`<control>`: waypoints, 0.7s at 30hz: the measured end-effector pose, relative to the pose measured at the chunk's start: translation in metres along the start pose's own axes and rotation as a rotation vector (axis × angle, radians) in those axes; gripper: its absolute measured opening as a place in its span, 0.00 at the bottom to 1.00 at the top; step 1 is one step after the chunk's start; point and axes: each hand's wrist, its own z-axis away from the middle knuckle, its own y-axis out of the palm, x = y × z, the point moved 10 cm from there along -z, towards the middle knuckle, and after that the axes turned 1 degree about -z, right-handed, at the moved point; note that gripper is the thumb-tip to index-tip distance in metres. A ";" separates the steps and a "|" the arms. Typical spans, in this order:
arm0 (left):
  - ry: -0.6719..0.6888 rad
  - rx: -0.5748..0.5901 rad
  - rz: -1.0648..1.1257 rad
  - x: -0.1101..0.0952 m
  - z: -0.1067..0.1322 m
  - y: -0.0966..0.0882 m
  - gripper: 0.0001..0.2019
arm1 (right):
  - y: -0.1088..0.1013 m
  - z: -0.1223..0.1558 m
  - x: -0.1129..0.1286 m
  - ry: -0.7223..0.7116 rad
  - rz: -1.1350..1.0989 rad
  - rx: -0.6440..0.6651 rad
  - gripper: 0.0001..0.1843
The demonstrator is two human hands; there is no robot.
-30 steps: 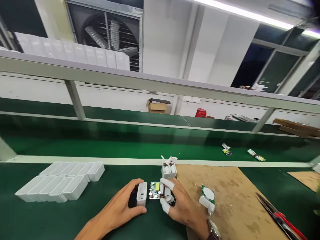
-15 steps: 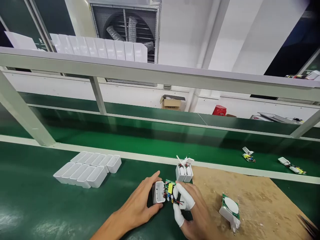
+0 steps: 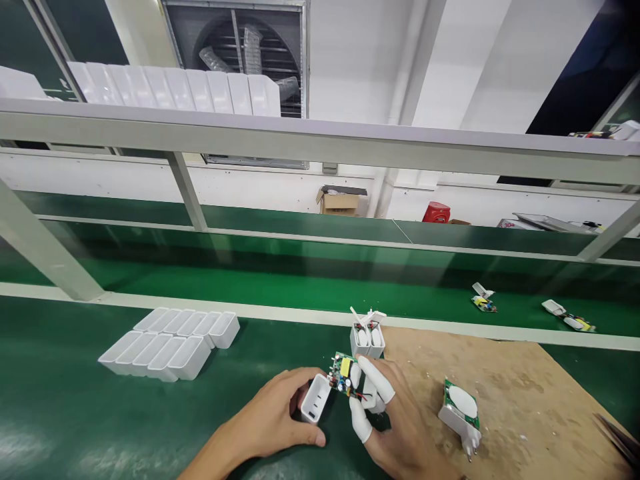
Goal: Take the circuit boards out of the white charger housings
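Green bench (image 3: 65, 413) spreads beneath a white wall (image 3: 360, 67) in the head view. Your left hand (image 3: 277, 413) holds an open white case (image 3: 316, 398) between thumb and fingers, slots showing in its floor. Your right hand (image 3: 397, 423), thumb and forefinger in white covers (image 3: 379, 381), pinches a board (image 3: 343, 373) with a wired white block (image 3: 369, 393). The board sits between your hands, beside the case's rim; contact is unclear. It looks light, stiff and fragile, likely safest held by its edges; the case appears rigid, perhaps slick, best gripped by its outer walls. Just beyond your right hand, two upright cases (image 3: 367, 345) contain white parts (image 3: 362, 336) and wiring. Left of your left hand sit rows of open cases (image 3: 167, 343); right of your right hand, a plug unit (image 3: 460, 415) rests on a mat (image 3: 515, 393).
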 end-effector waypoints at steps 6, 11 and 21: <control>0.200 -0.301 -0.051 -0.016 0.003 -0.014 0.29 | 0.003 0.003 0.015 -0.085 -0.075 0.062 0.37; 0.275 -0.350 -0.170 -0.024 0.005 -0.015 0.29 | 0.007 0.006 0.027 -0.148 0.051 0.050 0.39; 0.330 -0.387 -0.228 -0.030 0.006 -0.015 0.27 | 0.023 0.014 0.021 -0.178 0.118 0.015 0.40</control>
